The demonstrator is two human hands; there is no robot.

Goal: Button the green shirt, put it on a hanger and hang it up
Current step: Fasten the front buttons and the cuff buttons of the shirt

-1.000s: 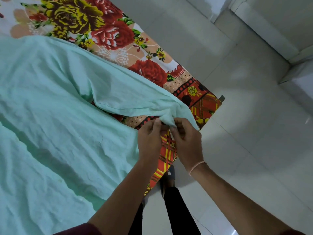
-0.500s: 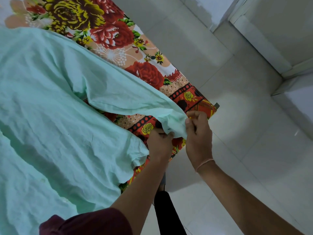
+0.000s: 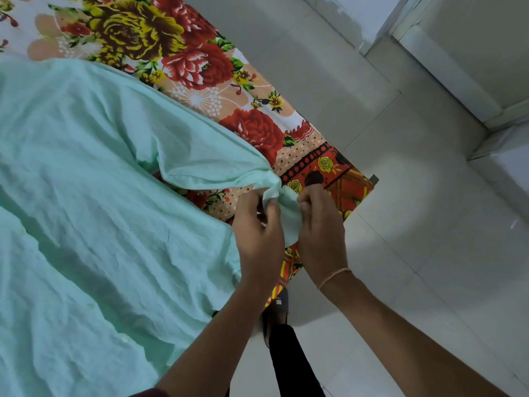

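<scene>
Your two forearms enter from 6 o'clock. Your left hand [image 3: 259, 239] and right hand [image 3: 322, 233] meet just right of centre, each closed in a pinch on the cuff end of the sleeve [image 3: 211, 164] of the green shirt [image 3: 86, 196]. Between the hands the cloth is bunched and lifted. A thin thread band [image 3: 333, 277] circles your right wrist. The shirt's body lies spread and creased from 7 to 10 o'clock on the floral bedsheet [image 3: 177, 53], which runs to 12 o'clock. Pale floor tiles [image 3: 415, 210] fill 1 to 5 o'clock.
</scene>
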